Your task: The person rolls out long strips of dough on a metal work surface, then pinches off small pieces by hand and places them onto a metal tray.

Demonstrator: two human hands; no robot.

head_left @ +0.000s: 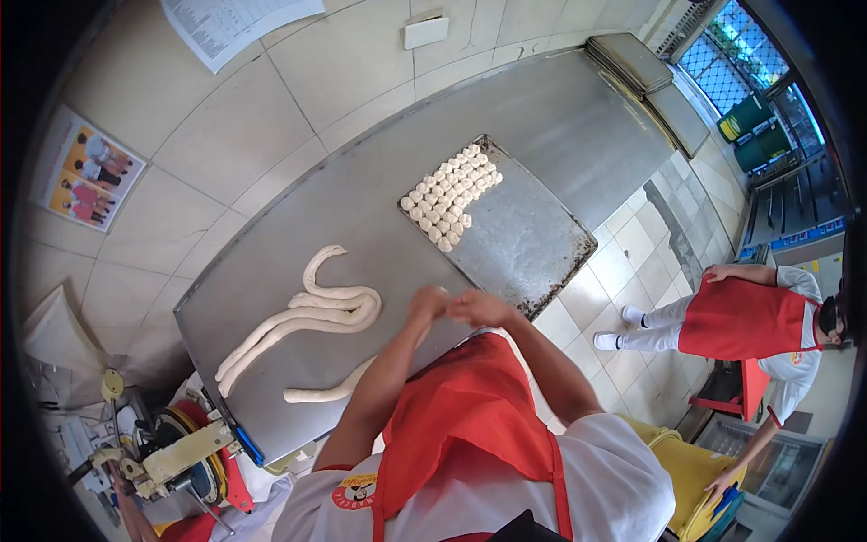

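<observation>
My left hand point(428, 302) and my right hand point(480, 309) meet over the near edge of the metal table, fingers curled and close together. What they hold, if anything, is hidden by the fingers. A rope of pale dough point(327, 395) lies on the table and passes out of sight under my left forearm. Farther left a longer dough rope point(336, 307) is laid in bent, doubled strands. Beyond my hands a dark baking tray point(533, 221) carries rows of small round dough pieces point(444, 200) on its left part; its right part shows bare metal.
The steel table point(515, 99) runs along a tiled wall. Stacked trays point(632, 63) sit at its far right end. A machine point(185, 452) stands by the left end, a person's arm near it. At right, a person in a red apron point(741, 312) rests a hand on a yellow barrel point(682, 470).
</observation>
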